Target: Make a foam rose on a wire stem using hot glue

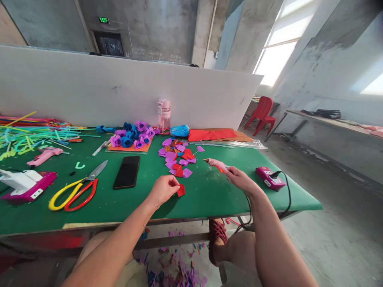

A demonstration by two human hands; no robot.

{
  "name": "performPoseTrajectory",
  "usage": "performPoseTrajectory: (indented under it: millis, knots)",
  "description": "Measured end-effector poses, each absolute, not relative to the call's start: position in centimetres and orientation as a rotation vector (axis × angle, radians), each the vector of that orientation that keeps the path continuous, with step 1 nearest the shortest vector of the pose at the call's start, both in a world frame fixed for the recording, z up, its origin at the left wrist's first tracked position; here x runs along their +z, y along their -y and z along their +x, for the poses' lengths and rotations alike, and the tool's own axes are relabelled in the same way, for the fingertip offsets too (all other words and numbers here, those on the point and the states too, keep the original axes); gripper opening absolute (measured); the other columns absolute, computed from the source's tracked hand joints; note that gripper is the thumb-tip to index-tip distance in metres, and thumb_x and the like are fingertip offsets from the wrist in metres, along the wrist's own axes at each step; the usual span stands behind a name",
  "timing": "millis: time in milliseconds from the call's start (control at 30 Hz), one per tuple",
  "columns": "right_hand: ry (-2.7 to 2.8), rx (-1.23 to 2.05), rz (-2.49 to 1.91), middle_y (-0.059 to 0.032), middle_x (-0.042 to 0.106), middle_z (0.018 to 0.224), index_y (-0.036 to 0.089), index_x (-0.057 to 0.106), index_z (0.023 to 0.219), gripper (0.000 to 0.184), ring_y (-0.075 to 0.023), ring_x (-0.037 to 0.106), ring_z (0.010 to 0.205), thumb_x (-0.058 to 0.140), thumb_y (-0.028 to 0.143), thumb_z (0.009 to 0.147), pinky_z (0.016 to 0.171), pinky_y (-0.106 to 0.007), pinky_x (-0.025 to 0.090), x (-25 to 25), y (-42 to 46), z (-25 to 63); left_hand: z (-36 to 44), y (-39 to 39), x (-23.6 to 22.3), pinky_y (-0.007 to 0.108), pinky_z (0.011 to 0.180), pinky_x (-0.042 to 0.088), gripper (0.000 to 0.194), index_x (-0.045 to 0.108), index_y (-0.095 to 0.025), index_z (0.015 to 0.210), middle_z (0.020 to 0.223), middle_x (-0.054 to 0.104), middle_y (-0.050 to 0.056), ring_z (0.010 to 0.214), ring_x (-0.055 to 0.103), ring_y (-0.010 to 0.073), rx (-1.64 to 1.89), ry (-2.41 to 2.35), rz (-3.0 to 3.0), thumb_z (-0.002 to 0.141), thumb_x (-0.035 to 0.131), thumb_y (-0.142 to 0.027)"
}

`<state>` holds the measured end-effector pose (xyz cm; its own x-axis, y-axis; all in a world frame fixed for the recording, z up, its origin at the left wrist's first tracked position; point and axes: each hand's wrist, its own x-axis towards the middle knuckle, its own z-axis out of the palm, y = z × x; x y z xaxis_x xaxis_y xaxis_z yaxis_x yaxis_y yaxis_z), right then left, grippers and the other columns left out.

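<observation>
My left hand (163, 189) pinches a small red paper piece (180, 190) just above the green table (209, 195). My right hand (241, 179) grips a pink glue gun (216, 164), its nozzle pointing left toward a pile of purple and red paper petals (178, 157). A black cord runs from the gun off the table's front edge. Finished purple and blue paper flowers (133, 135) lie on an orange sheet farther back.
Yellow and red scissors (76, 189), a black phone (127, 172), a second pink glue gun (44, 155), a magenta power strip (268, 178), another magenta box (28, 184), coloured sticks (26, 135) and a pink bottle (164, 116) lie on the table. A white board stands behind.
</observation>
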<state>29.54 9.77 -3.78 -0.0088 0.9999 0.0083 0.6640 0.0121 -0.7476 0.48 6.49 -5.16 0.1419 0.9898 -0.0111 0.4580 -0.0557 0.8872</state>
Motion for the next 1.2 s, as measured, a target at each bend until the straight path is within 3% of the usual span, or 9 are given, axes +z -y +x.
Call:
performPoseTrajectory:
  millis: [167,367,533,900,1200]
  knots:
    - [1.365,1.176,-1.331,-0.005,0.063,0.084,0.018,0.055,0.092,0.046,-0.0165,0.059,0.073,0.063,0.056,0.067,0.066,-0.027,0.045,-1.2,-7.1,28.1,-0.2,-6.7,-5.0,0.021,0.049,0.033,0.009,0.057,-0.016,0.058,0.055,0.059,-0.001,0.053,0.05,0.0115,0.781,-1.457,1.595,0.06,0.058,-0.025]
    - [1.368,1.355,-1.304,0.0026,0.052,0.058,0.018,0.055,0.077,0.039,-0.0103,0.047,0.052,0.061,0.056,0.07,0.051,-0.023,0.039,-0.8,-5.9,26.1,-0.4,-6.8,-5.0,0.02,0.047,0.032,0.006,0.058,-0.015,0.056,0.055,0.06,0.0,0.053,0.05,0.0111,0.773,-1.5,1.599,0.059,0.059,-0.021]
    - [1.596,1.278,-1.333,0.0032,0.049,0.057,0.018,0.055,0.083,0.038,-0.0101,0.044,0.052,0.054,0.055,0.076,0.047,-0.022,0.034,-0.4,-5.1,25.0,0.0,-6.5,-5.2,0.02,0.046,0.032,0.004,0.059,-0.016,0.055,0.054,0.06,0.0,0.051,0.05,0.0109,0.747,-1.536,1.591,0.058,0.06,-0.017]
    - [1.98,1.214,-1.363,-0.0037,0.062,0.076,0.021,0.059,0.103,0.036,-0.014,0.047,0.056,0.05,0.048,0.081,0.049,-0.025,0.037,0.5,-3.1,22.9,0.1,-6.4,-5.0,0.022,0.049,0.031,0.01,0.059,-0.018,0.051,0.05,0.057,-0.002,0.051,0.049,0.0118,0.737,-1.617,1.699,0.056,0.057,-0.009]
    - [2.17,1.037,-1.329,-0.0013,0.059,0.068,0.022,0.059,0.079,0.026,-0.0147,0.046,0.057,0.047,0.044,0.083,0.053,-0.025,0.036,0.4,-2.8,21.9,0.0,-6.4,-4.8,0.023,0.05,0.031,0.011,0.057,-0.018,0.05,0.051,0.059,0.0,0.052,0.05,0.0124,0.69,-1.631,1.756,0.058,0.056,-0.01]
